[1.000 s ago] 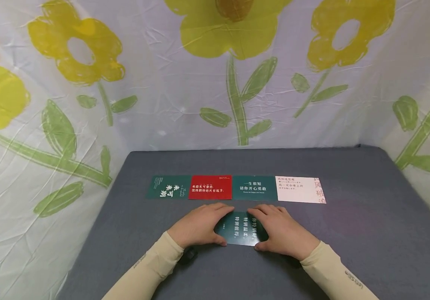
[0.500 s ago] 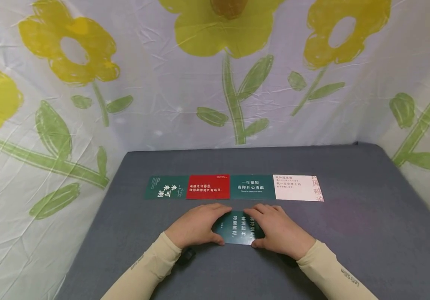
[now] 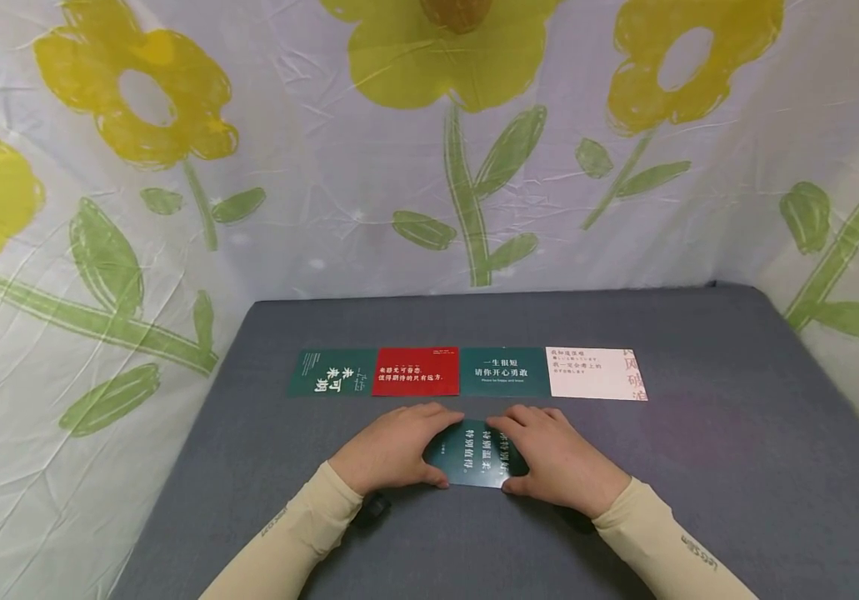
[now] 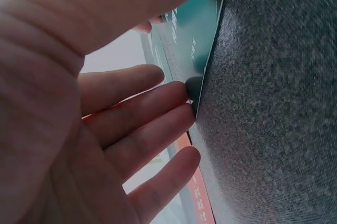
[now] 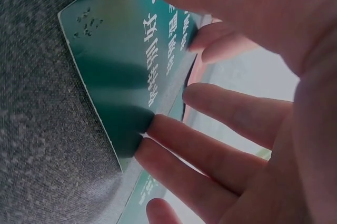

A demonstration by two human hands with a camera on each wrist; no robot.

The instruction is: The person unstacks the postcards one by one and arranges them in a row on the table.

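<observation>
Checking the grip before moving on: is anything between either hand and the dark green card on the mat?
Nothing visible. The left hand and right hand both touch the dark green card directly at its ends.

Four cards (image 3: 466,372) lie in a row across the table (image 3: 736,467); nearer, a card stack (image 3: 474,454) sits between left hand (image 3: 392,450) and right hand (image 3: 560,458).

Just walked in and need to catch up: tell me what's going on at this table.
A person in beige sleeves has both hands on a dark green card lying on the grey table. The left hand and right hand grip it from either side, fingers at its far edge and thumbs at its near edge. Beyond the hands four cards lie side by side in a row: green, red, green and white.
</observation>
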